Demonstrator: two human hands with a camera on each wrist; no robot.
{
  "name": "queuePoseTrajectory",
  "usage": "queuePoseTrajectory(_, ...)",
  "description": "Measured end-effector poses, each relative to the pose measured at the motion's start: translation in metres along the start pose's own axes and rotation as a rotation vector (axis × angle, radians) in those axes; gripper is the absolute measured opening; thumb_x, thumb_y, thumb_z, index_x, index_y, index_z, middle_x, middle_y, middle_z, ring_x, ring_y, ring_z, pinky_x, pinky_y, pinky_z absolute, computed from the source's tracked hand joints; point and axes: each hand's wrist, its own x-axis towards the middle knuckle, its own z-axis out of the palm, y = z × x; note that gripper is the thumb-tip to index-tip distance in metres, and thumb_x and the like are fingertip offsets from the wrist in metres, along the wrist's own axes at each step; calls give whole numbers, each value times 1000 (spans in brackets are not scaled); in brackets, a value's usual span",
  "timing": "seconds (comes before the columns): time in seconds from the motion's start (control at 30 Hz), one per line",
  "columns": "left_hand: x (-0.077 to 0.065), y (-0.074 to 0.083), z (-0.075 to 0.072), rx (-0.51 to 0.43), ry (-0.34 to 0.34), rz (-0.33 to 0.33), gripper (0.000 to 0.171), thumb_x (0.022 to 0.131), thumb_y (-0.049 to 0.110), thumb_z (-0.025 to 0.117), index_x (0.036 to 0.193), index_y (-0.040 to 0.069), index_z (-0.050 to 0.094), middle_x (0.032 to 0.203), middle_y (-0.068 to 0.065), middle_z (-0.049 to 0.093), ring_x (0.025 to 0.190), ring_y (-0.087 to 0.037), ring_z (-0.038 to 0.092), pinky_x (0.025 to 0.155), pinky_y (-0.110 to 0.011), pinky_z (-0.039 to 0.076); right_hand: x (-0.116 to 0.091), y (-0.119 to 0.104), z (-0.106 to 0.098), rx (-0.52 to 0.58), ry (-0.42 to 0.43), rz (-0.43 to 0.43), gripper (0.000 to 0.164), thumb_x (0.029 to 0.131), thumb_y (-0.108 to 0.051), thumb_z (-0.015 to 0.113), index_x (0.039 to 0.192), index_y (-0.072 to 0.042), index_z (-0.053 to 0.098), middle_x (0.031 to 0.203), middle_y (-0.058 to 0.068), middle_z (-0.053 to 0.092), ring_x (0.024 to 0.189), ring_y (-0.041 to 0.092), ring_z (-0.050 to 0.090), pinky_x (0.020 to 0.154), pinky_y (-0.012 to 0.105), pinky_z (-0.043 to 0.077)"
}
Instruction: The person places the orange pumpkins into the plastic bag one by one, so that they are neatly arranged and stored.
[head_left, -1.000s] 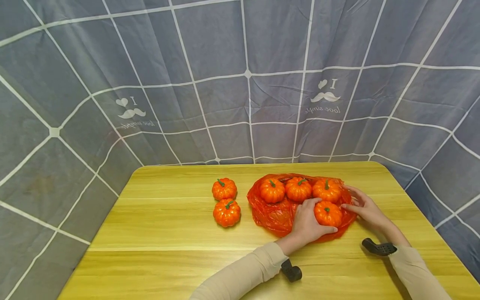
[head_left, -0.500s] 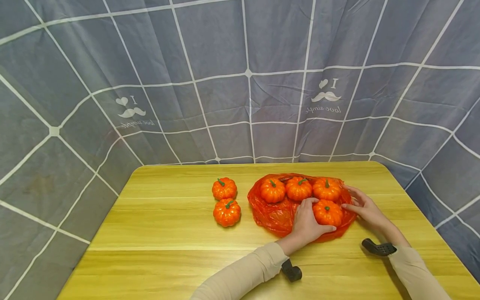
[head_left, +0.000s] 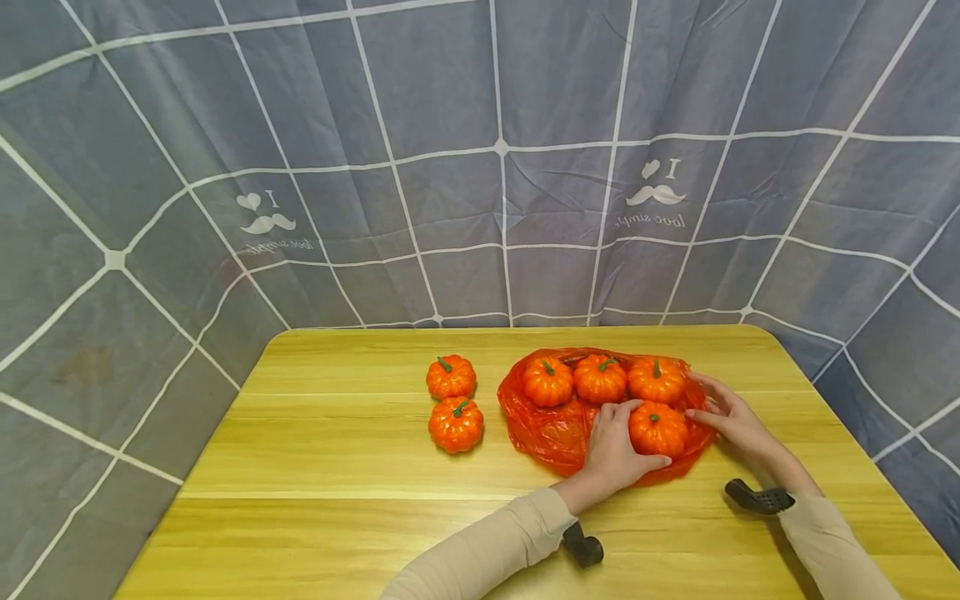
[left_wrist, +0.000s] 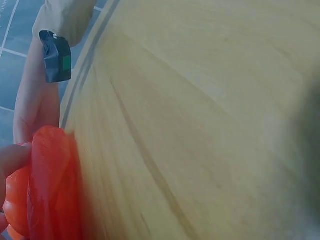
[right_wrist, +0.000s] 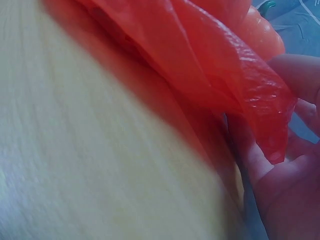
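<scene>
- Front pumpkin (head_left: 658, 430): it sits toward the right end of the red bag (head_left: 546, 432), on the table (head_left: 337, 454); whether it lies inside the bag's mouth I can't quite tell.
- My left hand (head_left: 615, 446) curls round its left side, thumb at the near edge; I'd keep this hold light and let go only once the pumpkin rests steady.
- My right hand (head_left: 737, 423) pinches the bag's right edge; I should draw that thin film outward gently, so it neither tears nor bunches underneath.
- For looks, two loose pumpkins (head_left: 456, 425) stand left of the bag, apart from it.
- Three pumpkins (head_left: 600, 380) line the bag's far side.
- The one I hold is glossy orange and ribbed, its short green stem pointing up.
</scene>
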Motion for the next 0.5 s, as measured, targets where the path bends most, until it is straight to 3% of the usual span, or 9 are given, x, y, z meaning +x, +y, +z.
queuePoseTrajectory(0.2,-2,0,-6,37,-42,11,79,68,44,84,135,25,47,120,5,52,113,-12,48,93,-24,44,-2,1,1,-20,22,21,54,94,1,55,144,-11,38,123,-27,51,107,-13,55,82,12,50)
queuePoseTrajectory(0.5,-6,-4,-29,36,-65,118,74,75,37,80,138,19,46,128,1,51,118,-15,46,100,-23,42,-2,0,2,-31,35,-2,53,93,3,55,142,-7,40,119,-25,54,104,-10,57,79,13,52)
